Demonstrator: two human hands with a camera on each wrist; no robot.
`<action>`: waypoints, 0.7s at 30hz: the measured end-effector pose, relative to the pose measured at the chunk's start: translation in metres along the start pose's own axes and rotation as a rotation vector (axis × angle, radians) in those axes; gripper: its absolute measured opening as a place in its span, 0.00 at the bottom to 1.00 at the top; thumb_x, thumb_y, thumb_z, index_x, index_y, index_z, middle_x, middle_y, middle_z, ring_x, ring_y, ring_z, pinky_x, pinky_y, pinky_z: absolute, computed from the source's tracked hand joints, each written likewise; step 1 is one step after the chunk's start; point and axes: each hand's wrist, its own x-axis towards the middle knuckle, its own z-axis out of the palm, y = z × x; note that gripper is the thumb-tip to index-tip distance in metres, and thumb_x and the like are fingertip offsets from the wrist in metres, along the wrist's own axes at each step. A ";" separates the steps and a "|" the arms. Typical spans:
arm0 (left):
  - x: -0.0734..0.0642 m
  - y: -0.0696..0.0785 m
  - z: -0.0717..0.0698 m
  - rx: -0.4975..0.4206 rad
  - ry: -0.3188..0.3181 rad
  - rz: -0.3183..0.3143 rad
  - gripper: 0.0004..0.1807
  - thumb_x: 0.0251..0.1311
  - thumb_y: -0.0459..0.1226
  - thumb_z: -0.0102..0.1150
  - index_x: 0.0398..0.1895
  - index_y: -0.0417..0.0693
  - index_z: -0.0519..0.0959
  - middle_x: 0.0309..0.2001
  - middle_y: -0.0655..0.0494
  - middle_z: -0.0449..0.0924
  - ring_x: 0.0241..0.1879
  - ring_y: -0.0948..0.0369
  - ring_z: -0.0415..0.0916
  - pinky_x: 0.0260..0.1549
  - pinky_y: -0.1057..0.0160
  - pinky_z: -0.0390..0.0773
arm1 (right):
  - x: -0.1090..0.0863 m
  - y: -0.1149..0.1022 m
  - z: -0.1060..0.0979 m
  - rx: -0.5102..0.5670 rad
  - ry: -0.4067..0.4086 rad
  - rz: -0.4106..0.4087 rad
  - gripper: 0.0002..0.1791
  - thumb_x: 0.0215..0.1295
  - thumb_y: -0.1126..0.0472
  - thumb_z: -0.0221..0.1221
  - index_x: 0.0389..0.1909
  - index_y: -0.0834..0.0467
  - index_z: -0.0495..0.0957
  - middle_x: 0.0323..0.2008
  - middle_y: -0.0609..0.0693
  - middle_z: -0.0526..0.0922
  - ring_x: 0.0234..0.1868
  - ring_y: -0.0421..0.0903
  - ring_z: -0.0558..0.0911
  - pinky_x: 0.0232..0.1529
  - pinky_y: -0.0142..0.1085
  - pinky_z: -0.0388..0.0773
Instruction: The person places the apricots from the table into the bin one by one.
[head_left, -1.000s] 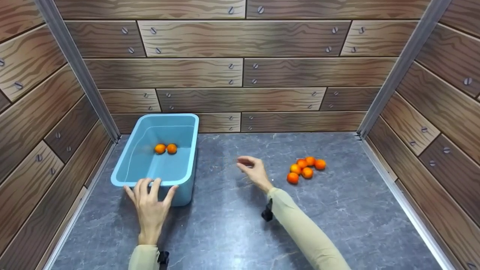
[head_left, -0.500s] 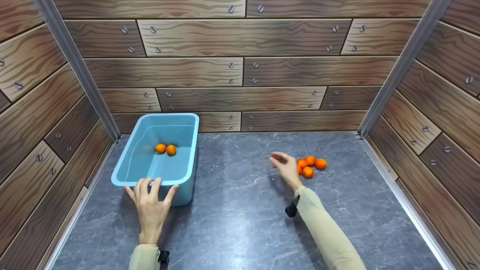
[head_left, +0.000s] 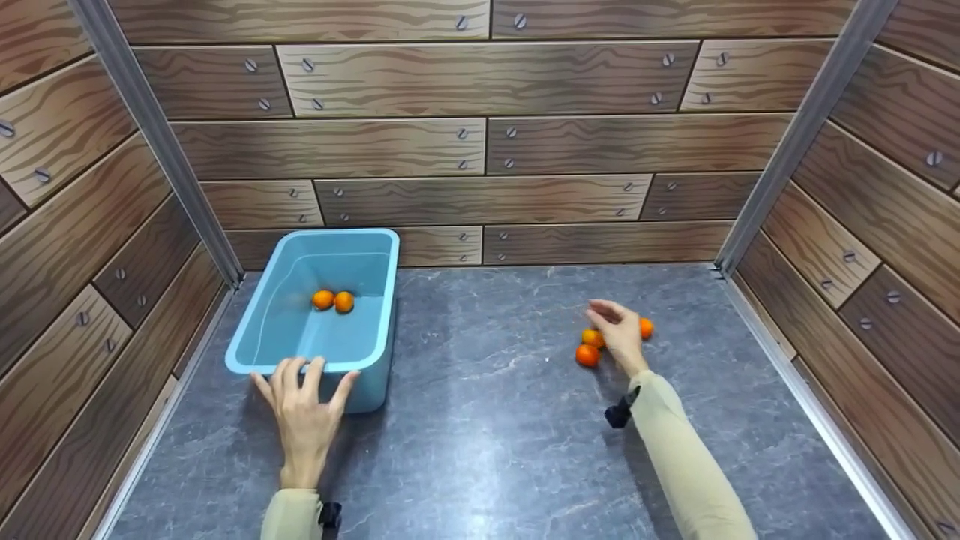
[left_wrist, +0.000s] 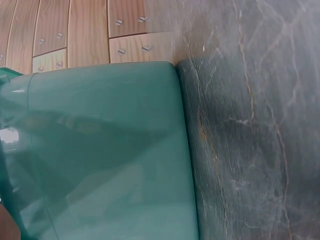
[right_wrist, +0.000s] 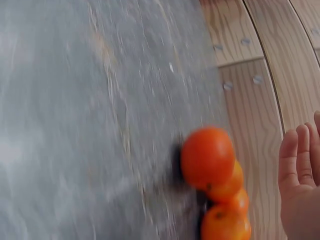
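Note:
A light-blue plastic tub (head_left: 373, 300) stands at the left, with two tangerines (head_left: 333, 301) on its floor. My left hand (head_left: 304, 420) holds its near rim, the middle fingers over the edge while thumb and little finger spread outside. In the left wrist view the tub's wall (left_wrist: 110, 145) fills the left half, and only a sliver of hand shows. At the right, my right hand (head_left: 616, 334) hovers over a cluster of tangerines (head_left: 587, 355), hiding some. The right wrist view shows that hand (right_wrist: 302, 180) with fingers extended, holding nothing, beside the fruit (right_wrist: 207, 157).
The dark grey marbled table top (head_left: 472, 435) lies between tub and fruit. Wood-patterned panels (head_left: 480, 142) wall in the back and both sides, with metal strips along the corners. A black wrist camera (head_left: 619, 414) sits on the right sleeve.
My right hand has moved rightward from mid-table to above the tangerine cluster. The left hand stays on the tub's rim, and the two tangerines inside have barely shifted.

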 end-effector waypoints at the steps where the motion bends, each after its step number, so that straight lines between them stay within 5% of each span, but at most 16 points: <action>1: 0.000 0.000 0.000 0.008 -0.005 0.002 0.27 0.43 0.53 0.74 0.39 0.41 0.81 0.42 0.40 0.76 0.52 0.42 0.70 0.67 0.28 0.36 | 0.001 0.001 -0.005 -0.013 0.008 0.000 0.22 0.63 0.64 0.65 0.56 0.69 0.77 0.53 0.63 0.82 0.37 0.33 0.82 0.41 0.24 0.78; 4: 0.000 0.000 -0.001 0.015 -0.016 0.002 0.27 0.43 0.51 0.76 0.39 0.41 0.81 0.42 0.40 0.76 0.52 0.42 0.69 0.68 0.28 0.36 | 0.004 0.005 -0.019 -0.052 0.029 -0.004 0.21 0.63 0.63 0.65 0.56 0.67 0.78 0.50 0.58 0.84 0.40 0.33 0.81 0.44 0.24 0.77; 11: -0.002 0.000 -0.002 0.008 -0.020 -0.008 0.26 0.41 0.50 0.76 0.38 0.41 0.81 0.41 0.41 0.76 0.51 0.42 0.69 0.69 0.29 0.35 | 0.017 0.037 -0.062 0.093 -0.013 -0.014 0.21 0.62 0.54 0.66 0.55 0.56 0.80 0.50 0.50 0.83 0.48 0.39 0.80 0.52 0.33 0.76; 17: 0.000 0.000 0.000 -0.013 0.002 -0.007 0.26 0.40 0.50 0.77 0.38 0.42 0.82 0.41 0.41 0.77 0.52 0.43 0.70 0.68 0.29 0.35 | 0.007 0.015 -0.070 -0.081 0.055 0.108 0.24 0.69 0.55 0.60 0.62 0.59 0.74 0.62 0.59 0.74 0.54 0.41 0.75 0.63 0.41 0.70; 21: 0.002 0.001 0.000 -0.014 0.001 -0.008 0.26 0.39 0.50 0.78 0.38 0.42 0.82 0.41 0.41 0.77 0.52 0.43 0.70 0.68 0.28 0.36 | 0.015 0.019 -0.078 -0.190 0.120 0.089 0.23 0.66 0.62 0.62 0.61 0.64 0.75 0.61 0.63 0.76 0.57 0.49 0.76 0.56 0.31 0.73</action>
